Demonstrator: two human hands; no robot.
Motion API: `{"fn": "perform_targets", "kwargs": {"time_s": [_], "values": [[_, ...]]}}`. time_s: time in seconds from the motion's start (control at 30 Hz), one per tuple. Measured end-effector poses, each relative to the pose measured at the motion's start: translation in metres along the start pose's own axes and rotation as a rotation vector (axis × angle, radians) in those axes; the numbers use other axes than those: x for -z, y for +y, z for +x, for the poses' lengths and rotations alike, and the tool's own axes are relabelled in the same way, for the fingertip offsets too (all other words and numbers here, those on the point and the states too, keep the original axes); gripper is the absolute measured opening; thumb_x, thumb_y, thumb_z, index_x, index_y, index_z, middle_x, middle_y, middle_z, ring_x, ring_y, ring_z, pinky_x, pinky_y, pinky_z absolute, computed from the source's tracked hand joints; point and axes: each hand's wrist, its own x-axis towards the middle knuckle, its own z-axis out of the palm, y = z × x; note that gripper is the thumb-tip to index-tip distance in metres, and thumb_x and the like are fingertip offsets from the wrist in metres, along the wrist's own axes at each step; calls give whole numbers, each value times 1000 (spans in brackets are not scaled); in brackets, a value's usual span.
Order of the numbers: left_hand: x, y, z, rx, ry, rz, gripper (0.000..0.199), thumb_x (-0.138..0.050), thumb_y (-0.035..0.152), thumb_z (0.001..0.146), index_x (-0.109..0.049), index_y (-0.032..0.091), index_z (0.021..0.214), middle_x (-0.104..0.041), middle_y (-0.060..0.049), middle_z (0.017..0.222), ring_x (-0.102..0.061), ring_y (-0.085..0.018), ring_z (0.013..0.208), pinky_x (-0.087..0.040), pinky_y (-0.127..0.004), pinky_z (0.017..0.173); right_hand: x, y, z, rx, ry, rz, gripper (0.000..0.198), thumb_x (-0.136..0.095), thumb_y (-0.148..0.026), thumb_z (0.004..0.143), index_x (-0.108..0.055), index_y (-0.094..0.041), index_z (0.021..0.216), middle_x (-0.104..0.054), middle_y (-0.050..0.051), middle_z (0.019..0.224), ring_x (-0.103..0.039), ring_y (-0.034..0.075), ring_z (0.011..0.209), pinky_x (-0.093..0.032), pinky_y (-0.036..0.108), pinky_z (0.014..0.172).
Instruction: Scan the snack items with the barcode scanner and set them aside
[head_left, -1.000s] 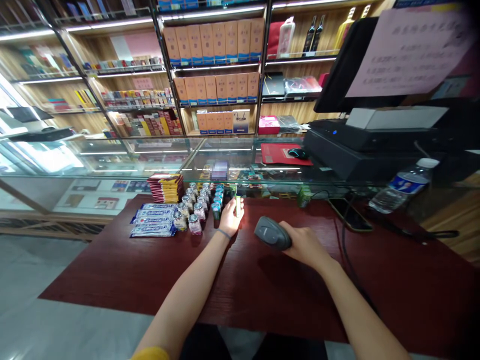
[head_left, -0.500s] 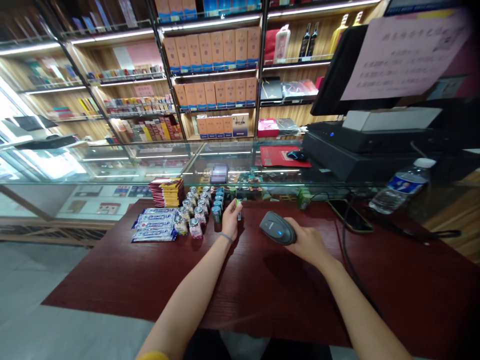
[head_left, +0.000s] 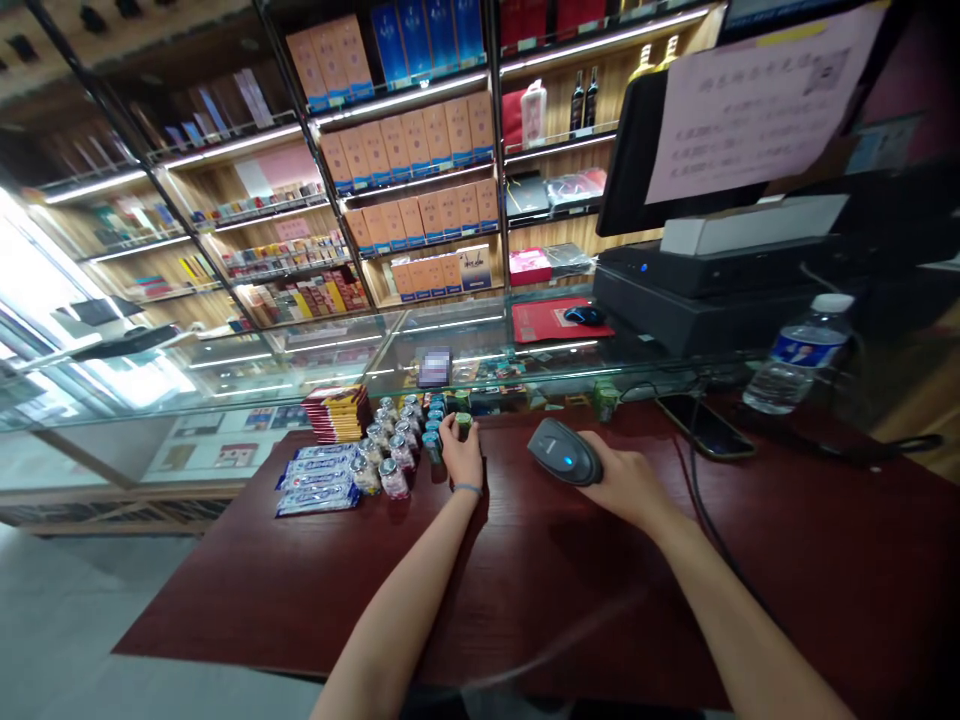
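Note:
My right hand (head_left: 626,482) is wrapped round a dark grey barcode scanner (head_left: 562,452) with a small blue light, held above the dark red table. The fingers of my left hand (head_left: 463,462) are closed round a small jar with a green top (head_left: 463,424); most of its body is hidden. Just left of that hand runs a row of small blue-topped jars (head_left: 432,444). Beyond them stand rows of silver-lidded candy jars (head_left: 394,478). Farther left lie several blue-and-white packets (head_left: 319,482) and a stack of red-and-yellow packs (head_left: 336,414).
A glass display counter (head_left: 300,348) borders the far edge of the dark red table (head_left: 525,580). To the right are a phone (head_left: 705,427), cables, a water bottle (head_left: 795,360) and a monitor (head_left: 630,150). Behind a green box (head_left: 605,397), a mouse (head_left: 583,315) rests on a red mat.
My left hand has turned and shifted slightly left, bringing the green-topped jar close to the blue-topped row. My right hand still holds the scanner. The camera view has tilted.

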Motion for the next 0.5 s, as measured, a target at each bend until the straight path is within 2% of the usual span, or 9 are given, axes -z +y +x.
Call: {"fn": "perform_targets", "kwargs": {"time_s": [0.1, 0.23, 0.37, 0.5], "values": [[-5, -4, 7, 36, 0, 41, 43, -70, 22, 84, -58, 24, 125, -64, -9, 135, -56, -22, 132, -38, -40, 116, 2, 0, 0, -9, 2, 14, 46, -68, -32, 72, -61, -30, 117, -77, -1, 77, -75, 28, 71, -44, 29, 58], [-16, -5, 19, 57, 23, 150, 40, -69, 23, 83, -63, 26, 123, -68, -5, 130, -57, -22, 130, -35, -42, 117, 2, 3, 0, -9, 3, 29, 45, -68, -32, 73, -61, -30, 117, -77, -1, 78, -75, 28, 71, -44, 29, 59], [-27, -3, 27, 30, 116, 262, 37, -67, 23, 85, -65, 25, 122, -69, -7, 127, -61, -23, 124, -40, -40, 112, 1, 5, -1, -7, 7, 32, 43, -67, -34, 74, -62, -30, 116, -77, -1, 77, -75, 28, 70, -43, 29, 57], [-33, -3, 30, 49, 142, 299, 42, -66, 26, 86, -63, 23, 128, -67, -10, 130, -61, -26, 125, -42, -40, 110, 4, 5, -1, -20, 48, 33, 41, -67, -31, 72, -63, -30, 113, -76, -2, 73, -74, 26, 67, -42, 28, 56]]}}
